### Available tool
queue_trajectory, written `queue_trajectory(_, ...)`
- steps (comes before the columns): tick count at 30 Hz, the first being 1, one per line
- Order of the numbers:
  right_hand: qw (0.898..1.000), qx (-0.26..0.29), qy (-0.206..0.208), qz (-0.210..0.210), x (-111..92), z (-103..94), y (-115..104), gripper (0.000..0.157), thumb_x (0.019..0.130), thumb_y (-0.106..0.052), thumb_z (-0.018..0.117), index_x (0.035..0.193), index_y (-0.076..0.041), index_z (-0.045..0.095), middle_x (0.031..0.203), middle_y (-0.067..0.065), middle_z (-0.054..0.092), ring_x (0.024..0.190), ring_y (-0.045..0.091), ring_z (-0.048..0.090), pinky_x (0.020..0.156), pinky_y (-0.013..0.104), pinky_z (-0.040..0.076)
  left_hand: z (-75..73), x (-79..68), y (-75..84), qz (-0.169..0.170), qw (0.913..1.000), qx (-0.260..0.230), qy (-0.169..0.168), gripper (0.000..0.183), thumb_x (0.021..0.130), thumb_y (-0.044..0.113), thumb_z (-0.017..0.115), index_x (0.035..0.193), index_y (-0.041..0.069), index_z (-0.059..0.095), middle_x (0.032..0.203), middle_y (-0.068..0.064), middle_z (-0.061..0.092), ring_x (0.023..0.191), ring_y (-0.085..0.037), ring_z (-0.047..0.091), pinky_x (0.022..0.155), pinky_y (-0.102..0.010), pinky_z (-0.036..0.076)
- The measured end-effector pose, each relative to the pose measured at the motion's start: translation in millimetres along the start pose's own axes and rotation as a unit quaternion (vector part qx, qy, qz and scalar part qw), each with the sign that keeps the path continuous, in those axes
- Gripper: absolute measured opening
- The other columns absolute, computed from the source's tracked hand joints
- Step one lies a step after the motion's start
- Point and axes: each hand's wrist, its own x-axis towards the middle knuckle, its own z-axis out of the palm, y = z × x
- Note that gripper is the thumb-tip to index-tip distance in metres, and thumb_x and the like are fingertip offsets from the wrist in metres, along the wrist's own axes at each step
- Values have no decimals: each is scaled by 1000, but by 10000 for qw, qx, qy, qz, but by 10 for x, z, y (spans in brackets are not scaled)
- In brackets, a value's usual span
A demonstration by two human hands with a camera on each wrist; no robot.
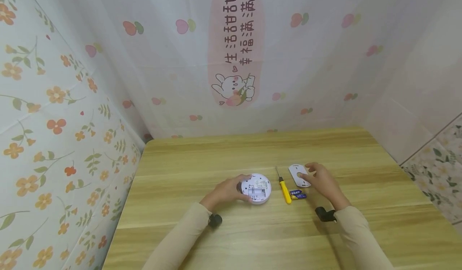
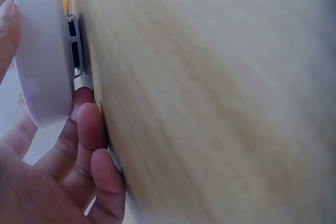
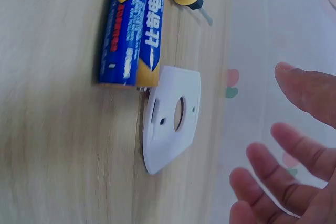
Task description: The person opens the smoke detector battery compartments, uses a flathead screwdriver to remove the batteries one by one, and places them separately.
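My left hand (image 1: 228,189) grips a round white smoke alarm (image 1: 260,185) by its edge. Its back, with an open battery bay, faces up in the head view. In the left wrist view, the alarm's (image 2: 44,56) vented dome points down, close over the table. My right hand (image 1: 322,181) hovers with loosely spread fingers and nothing in them. It overlaps a white mounting plate (image 1: 296,169) in the head view, but the right wrist view shows a gap between the fingers and the plate (image 3: 170,114), which lies flat on the table.
Between the hands lies a yellow-handled screwdriver (image 1: 285,190), its shaft pointing away. Two blue-and-yellow batteries (image 1: 298,194) lie side by side just right of its handle. The wooden table (image 1: 187,157) ends at a patterned curtain (image 1: 173,81) behind and another at the left.
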Motion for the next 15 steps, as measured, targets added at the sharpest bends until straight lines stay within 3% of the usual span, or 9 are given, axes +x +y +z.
queue_trajectory(7,9995,194,-144,215,91,45,-16,67,90,-28,67,135,14,40,127,41,46,115,53,48,89,60,46,3,-3,6,-48,9999,-119,-10,86,70,51,81,145,34,41,147,-4,49,131,-26,48,104,-50,39)
queue_trajectory(15,9989,92,-161,435,185,120,53,83,86,-41,69,135,16,36,128,44,40,115,57,42,93,64,41,5,-2,6,-52,9999,-92,25,86,71,51,80,145,34,41,146,-3,50,131,-25,49,103,-50,39)
